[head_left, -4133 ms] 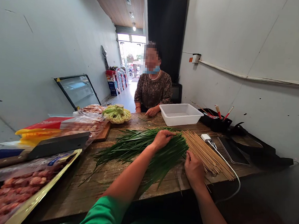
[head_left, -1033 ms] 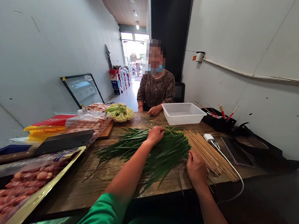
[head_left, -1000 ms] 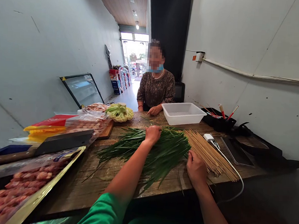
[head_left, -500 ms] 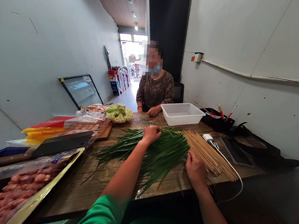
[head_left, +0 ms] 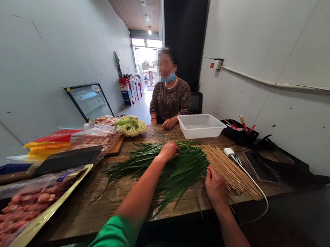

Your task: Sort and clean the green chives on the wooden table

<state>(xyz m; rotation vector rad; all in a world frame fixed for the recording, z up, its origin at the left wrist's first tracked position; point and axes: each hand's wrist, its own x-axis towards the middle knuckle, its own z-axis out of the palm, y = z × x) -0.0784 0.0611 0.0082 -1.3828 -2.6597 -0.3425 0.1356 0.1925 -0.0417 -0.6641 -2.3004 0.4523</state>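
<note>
A spread pile of green chive leaves [head_left: 175, 169] lies across the wooden table [head_left: 111, 195]. My left hand [head_left: 168, 152] rests on top of the pile with its fingers curled down into the leaves. My right hand [head_left: 215, 185] sits at the pile's right edge, fingers closed, beside a bundle of bamboo skewers [head_left: 229, 169]. What the right fingers pinch is hidden.
A person sits across the table, a hand [head_left: 169, 122] resting near a white plastic tub [head_left: 200, 126]. A cauliflower [head_left: 130, 125], bagged food and a tray of raw meat [head_left: 14, 209] stand at left. A charger with cable [head_left: 230, 152], a phone and a black utensil tray [head_left: 239, 134] lie at right.
My left hand has slid a little back toward me over the chives and its fingers have curled in. My right hand has stayed at the pile's right edge.
</note>
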